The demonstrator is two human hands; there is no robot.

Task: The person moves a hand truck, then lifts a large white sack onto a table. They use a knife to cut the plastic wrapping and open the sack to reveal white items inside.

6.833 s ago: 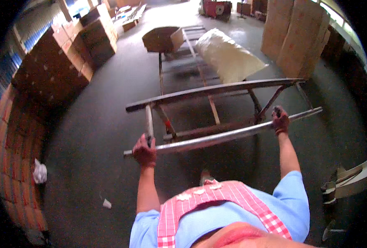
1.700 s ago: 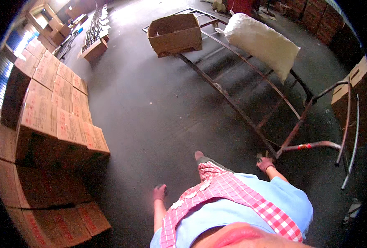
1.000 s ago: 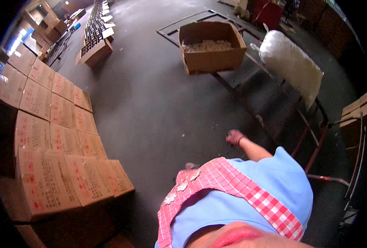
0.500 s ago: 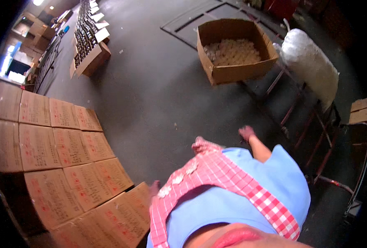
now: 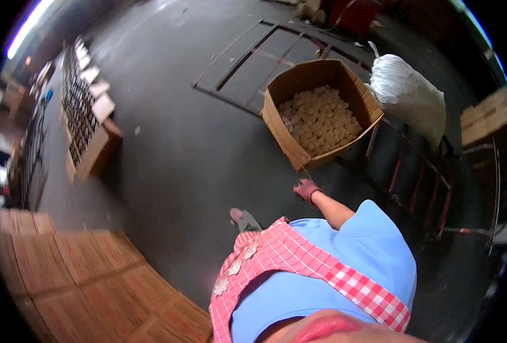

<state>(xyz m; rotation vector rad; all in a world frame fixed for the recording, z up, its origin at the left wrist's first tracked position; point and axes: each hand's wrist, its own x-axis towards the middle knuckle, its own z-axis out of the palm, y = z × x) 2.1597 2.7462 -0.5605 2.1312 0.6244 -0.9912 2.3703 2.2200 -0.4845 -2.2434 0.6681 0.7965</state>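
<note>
Cardboard dominates the floor around the person. An open brown box [image 5: 321, 111] sits at about one o'clock from the body, its flaps up, filled with small, pale, rounded pieces packed close together. It rests on the near end of a low metal frame [image 5: 413, 171] of dark, rust-red bars that runs off toward three o'clock. A bulging white sack [image 5: 409, 94], soft and knotted at the top, lies on the same frame at two o'clock, just beside the box.

Right hand [image 5: 307, 189], in a reddish glove, hangs just below the box's near corner, at one o'clock from the body; it is near the box but not touching, and whether the fingers are curled or spread is too small to tell. Left hand is out of sight behind the blue shirt and red checked apron [image 5: 299, 260].

Flat stacked cartons [image 5: 76, 280] fill the seven to eight o'clock side. A long tray of dark bottles [image 5: 81, 103] stands at ten o'clock on smooth grey concrete [image 5: 179, 148].
</note>
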